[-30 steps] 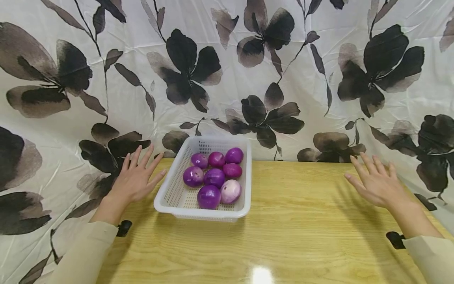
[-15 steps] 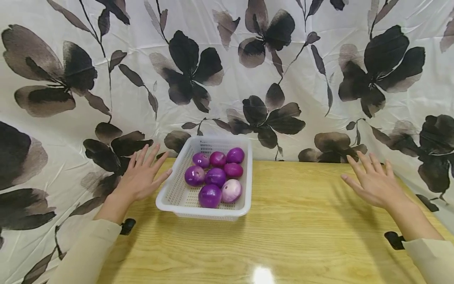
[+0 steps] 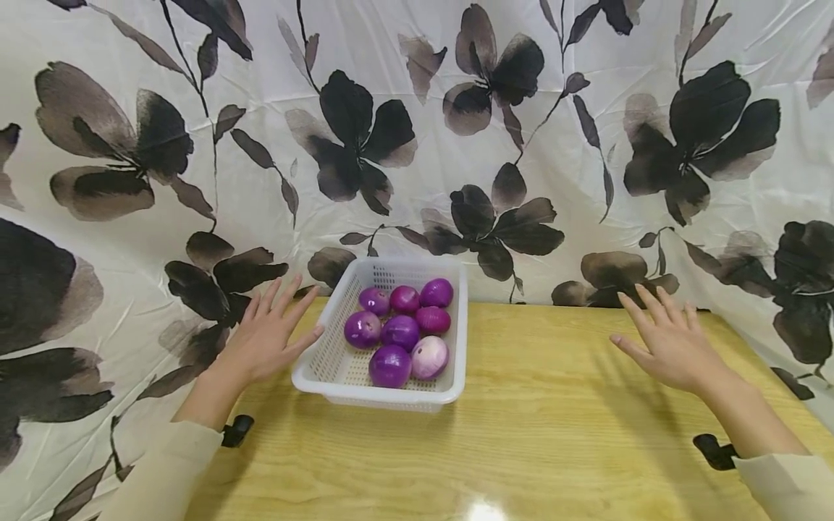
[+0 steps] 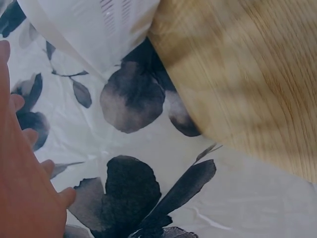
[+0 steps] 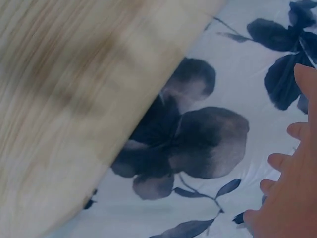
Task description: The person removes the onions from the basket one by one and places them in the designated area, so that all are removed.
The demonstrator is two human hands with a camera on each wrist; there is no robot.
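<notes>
Left fingers (image 3: 302,307) beside perforated basket (image 3: 384,394)

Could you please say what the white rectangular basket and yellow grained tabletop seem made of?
White rectangular basket: probably plastic, slightly glossy, given its smooth rim and perforated walls. Yellow tabletop: wood or laminate, glossy, given its grain and bright reflection.

Seven purple onions (image 3: 389,365) and a paler onion (image 3: 430,358) lie clustered in an upright white perforated basket (image 3: 384,394).

Since a second ago, we are seeing the left hand (image 3: 263,349) edging closer to the white basket (image 3: 379,395) and the right hand (image 3: 676,353) drifting inward over the table (image 3: 541,405).
</notes>
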